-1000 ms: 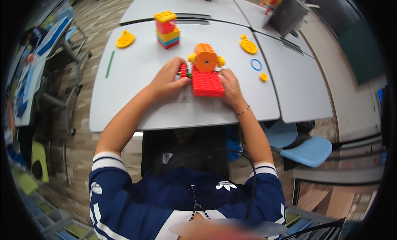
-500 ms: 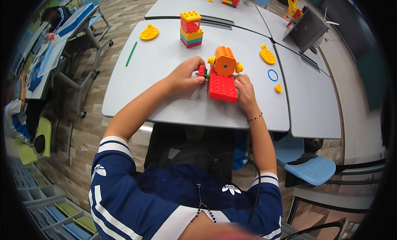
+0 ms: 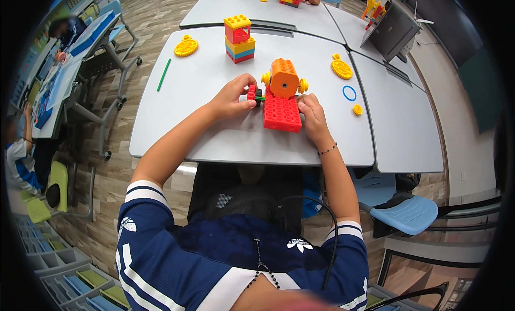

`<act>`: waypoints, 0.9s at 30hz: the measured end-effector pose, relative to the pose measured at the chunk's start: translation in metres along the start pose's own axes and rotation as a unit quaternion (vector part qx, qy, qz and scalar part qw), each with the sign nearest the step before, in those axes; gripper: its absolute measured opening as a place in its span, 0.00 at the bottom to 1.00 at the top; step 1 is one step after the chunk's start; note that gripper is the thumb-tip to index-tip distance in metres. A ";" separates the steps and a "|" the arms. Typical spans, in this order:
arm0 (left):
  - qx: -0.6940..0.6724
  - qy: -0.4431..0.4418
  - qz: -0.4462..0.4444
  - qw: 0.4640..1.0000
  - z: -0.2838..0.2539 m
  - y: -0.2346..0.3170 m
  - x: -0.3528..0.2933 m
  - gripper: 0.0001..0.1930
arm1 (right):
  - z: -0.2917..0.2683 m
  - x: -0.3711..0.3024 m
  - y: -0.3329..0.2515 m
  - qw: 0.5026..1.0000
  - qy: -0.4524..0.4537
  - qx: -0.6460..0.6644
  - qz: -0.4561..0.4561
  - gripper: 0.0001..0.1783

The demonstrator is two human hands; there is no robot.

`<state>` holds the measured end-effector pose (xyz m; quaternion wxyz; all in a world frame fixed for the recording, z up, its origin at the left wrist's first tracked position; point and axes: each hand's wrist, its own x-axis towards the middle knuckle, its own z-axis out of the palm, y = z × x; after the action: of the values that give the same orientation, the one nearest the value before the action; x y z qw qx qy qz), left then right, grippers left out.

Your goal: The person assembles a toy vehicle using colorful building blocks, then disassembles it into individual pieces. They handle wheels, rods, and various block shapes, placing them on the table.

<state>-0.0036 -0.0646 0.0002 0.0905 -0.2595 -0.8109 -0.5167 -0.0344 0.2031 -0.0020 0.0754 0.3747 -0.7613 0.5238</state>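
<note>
A building-brick model stands near the middle of the table, with a studded red base (image 3: 281,113), an orange block (image 3: 284,81) on top and yellow pulley wheels (image 3: 303,86) at the block's sides. My left hand (image 3: 235,96) is closed on a red gear (image 3: 251,93) at the base's left. From the gear a short green axle (image 3: 260,98) runs toward the base, beside a small black part (image 3: 258,93). Against the base's right side, my right hand (image 3: 314,115) has its fingers bent and grips the model; its fingertips are partly hidden behind it.
Behind the model rises a stack of coloured bricks (image 3: 240,48). Yellow gears (image 3: 185,47) and a green rod (image 3: 164,75) lie left. Another yellow gear (image 3: 341,69), a blue ring (image 3: 349,93) and a small yellow wheel (image 3: 358,110) lie right. A monitor (image 3: 390,35) stands far right.
The whole table has shifted slightly left in view. The red gear now shows more of its face, with more green axle visible beside it. Both hands stay at the model.
</note>
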 end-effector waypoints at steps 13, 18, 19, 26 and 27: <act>-0.058 -0.010 -0.033 0.998 -0.001 0.002 0.000 0.31 | -0.002 0.000 0.000 1.000 -0.029 -0.003 0.009 0.13; -0.053 -0.005 -0.029 0.998 -0.001 0.001 0.000 0.31 | -0.002 0.000 0.002 0.999 -0.028 0.006 0.015 0.13; -0.051 -0.004 -0.029 0.998 -0.001 0.000 0.000 0.31 | -0.002 0.000 0.002 1.000 -0.027 0.008 0.014 0.13; -0.056 -0.011 -0.026 0.998 -0.002 -0.002 0.001 0.31 | -0.002 0.000 0.002 0.999 -0.027 0.018 0.021 0.13; -0.059 -0.012 -0.027 0.998 -0.002 -0.002 0.001 0.31 | -0.002 0.000 0.001 0.999 -0.027 0.020 0.024 0.13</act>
<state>-0.0059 -0.0668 0.0000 0.0516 -0.2486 -0.7865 -0.5629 -0.0362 0.2050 -0.0020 0.0349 0.3722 -0.7611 0.5301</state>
